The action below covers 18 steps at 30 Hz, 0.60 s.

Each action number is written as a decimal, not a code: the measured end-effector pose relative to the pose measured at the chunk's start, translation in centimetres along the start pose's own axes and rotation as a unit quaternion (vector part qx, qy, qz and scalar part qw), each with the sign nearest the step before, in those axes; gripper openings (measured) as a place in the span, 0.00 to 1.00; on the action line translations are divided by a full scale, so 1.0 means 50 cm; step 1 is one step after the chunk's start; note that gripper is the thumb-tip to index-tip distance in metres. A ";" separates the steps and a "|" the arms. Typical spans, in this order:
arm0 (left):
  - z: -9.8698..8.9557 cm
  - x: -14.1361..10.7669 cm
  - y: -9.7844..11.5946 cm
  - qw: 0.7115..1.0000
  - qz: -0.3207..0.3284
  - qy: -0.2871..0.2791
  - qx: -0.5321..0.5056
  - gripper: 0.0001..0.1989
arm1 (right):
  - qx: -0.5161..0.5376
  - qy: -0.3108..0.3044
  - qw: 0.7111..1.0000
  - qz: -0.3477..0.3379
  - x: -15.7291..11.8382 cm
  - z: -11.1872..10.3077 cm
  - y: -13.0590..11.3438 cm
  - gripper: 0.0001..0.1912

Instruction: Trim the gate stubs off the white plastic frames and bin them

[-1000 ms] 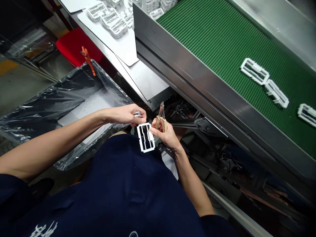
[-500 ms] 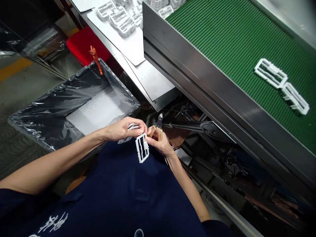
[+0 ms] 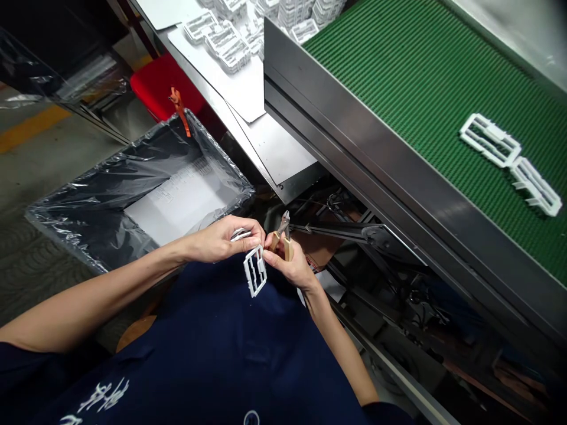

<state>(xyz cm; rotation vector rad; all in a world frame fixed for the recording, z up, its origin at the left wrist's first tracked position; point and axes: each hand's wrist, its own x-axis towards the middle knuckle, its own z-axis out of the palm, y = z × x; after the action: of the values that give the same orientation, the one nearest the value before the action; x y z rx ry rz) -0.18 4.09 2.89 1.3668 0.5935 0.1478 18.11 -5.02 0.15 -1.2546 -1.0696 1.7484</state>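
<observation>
My left hand [image 3: 225, 237] is closed on a white plastic frame part; a piece of it shows between thumb and fingers. Below the fingertips of both hands hangs another white slotted plastic frame [image 3: 256, 271], perhaps joined to the first, but the fingers hide the join. My right hand [image 3: 295, 262] grips a pair of side cutters [image 3: 284, 227] with beige handles, jaws pointing up and away from the frame. The right thumb and fingertip also touch the top corner of the hanging frame. Both hands meet close in front of my dark blue shirt.
A green ribbed conveyor belt [image 3: 411, 77] with a metal side wall carries two joined white frames [image 3: 509, 159]. Stacked white frames [image 3: 228, 47] stand on a metal table. A bin [image 3: 75, 218] lined with clear plastic is at left, an orange clip [image 3: 181, 112] on its rim, a red stool [image 3: 159, 85] behind.
The whole view has shifted slightly, so surroundings sit a little lower and further right. Both hands keep their hold; the hanging frame and the cutters have tilted slightly.
</observation>
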 end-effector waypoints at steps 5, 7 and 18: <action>0.008 -0.009 0.019 0.994 0.024 0.022 0.106 0.13 | -0.309 0.055 0.949 0.033 -0.062 -0.036 -0.071 0.10; 0.012 -0.011 0.024 0.990 0.032 0.023 0.135 0.12 | -0.412 0.042 0.909 0.038 -0.086 -0.051 -0.100 0.11; 0.028 -0.008 0.036 0.982 0.053 0.020 0.179 0.10 | -0.612 -0.063 0.787 0.054 -0.099 -0.054 -0.182 0.16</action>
<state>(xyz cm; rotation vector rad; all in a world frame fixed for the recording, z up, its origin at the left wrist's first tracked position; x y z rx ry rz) 0.56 3.08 4.84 1.7480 0.6001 0.1591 22.81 -5.31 9.76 -1.9282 -2.4400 1.0913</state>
